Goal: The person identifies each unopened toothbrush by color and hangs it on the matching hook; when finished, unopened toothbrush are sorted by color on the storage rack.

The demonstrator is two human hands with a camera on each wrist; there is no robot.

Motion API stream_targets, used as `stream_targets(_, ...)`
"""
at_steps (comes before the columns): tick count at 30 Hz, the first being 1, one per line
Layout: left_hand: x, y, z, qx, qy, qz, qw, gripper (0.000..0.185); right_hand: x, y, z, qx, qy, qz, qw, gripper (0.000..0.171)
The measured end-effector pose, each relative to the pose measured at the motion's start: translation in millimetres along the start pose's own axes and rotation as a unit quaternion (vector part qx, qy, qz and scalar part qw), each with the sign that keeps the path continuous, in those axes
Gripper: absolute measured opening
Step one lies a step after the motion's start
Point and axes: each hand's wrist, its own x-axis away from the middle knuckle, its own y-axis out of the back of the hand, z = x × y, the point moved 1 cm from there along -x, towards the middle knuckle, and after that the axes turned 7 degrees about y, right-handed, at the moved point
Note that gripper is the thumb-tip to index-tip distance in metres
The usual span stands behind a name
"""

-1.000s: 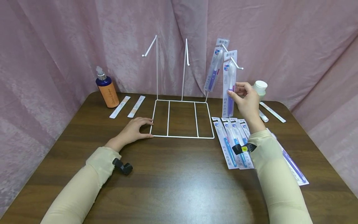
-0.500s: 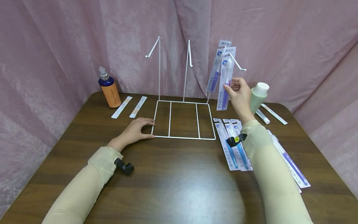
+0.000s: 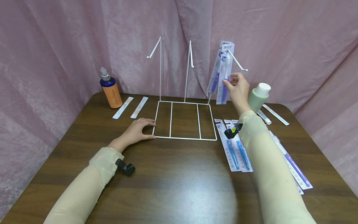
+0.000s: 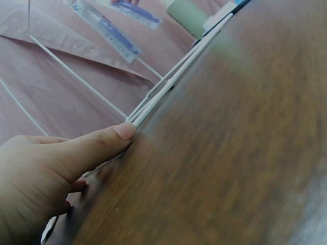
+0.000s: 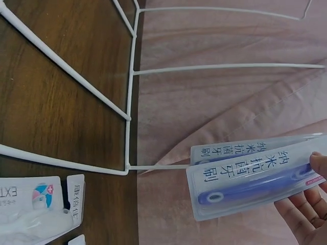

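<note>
On the tabletop (image 3: pixel 167 189), a wire rack (image 3: pixel 184 138) stands before the curtain (image 3: pixel 98 37). Two slim packets (image 3: pixel 123 108) lie left of it, a pump bottle (image 3: pixel 112 95) farther left. On its right hook (image 3: pixel 236 61), one packaged toothbrush (image 3: pixel 223 90) sits before a second toothbrush (image 3: pixel 213 76). More toothbrush packs (image 3: pixel 231 152) lie right of the rack; behind these are a capped bottle (image 3: pixel 257 99), a tube (image 3: pixel 264 117) and, rightmost, a third packet (image 3: pixel 275 114).

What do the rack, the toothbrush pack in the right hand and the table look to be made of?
Rack: probably coated metal, smooth white; thin, round wire-like rods.
Toothbrush pack: glossy clear plastic front, purple handle shows through; backing printed, card or plastic unclear.
Table: brown wood grain, satin sheen reflecting light; solid wood or laminate, can't tell.
</note>
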Motion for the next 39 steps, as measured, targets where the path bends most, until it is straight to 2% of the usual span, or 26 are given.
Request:
stream_targets(11, 1.5, 0.9, -1.3, 0.002, -0.007, -0.007, 0.9999, 0.055, -10.0, -8.3, -0.7, 0.029, -0.004, 0.033, 0.999, 0.035)
stream_targets(16, 1.1, 0.6, -2.9, 0.005, -0.009, -0.006, 0.9999, 0.056, -11.7, -5.7, -2.2, 0.04, -0.004, 0.051, 0.998, 0.037)
stream_targets(19, 0.8, 0.5, -1.8, 0.004, -0.005, -0.003, 1.0, 0.056, -11.9, -1.5, -1.6, 0.028, -0.002, 0.062, 0.998, 0.038)
stream_targets(23, 0.5, 1.7, -0.4, 0.004, -0.002, 0.0, 1.0, 0.056, -12.8, 6.9, 0.2, 0.023, -0.001, 0.074, 0.997, 0.04)
stream_targets(32, 2.4, 6.2, 1.1, 0.003, 0.004, 0.001, 1.0, 0.057, -17.2, 35.0, 8.4, 0.054, 0.005, 0.106, 0.993, 0.046)
stream_targets(39, 3.8, 7.6, 2.1, -0.003, 0.001, -0.003, 1.0, 0.057, -14.8, 61.3, 17.0, 0.119, 0.027, 0.142, 0.982, 0.045)
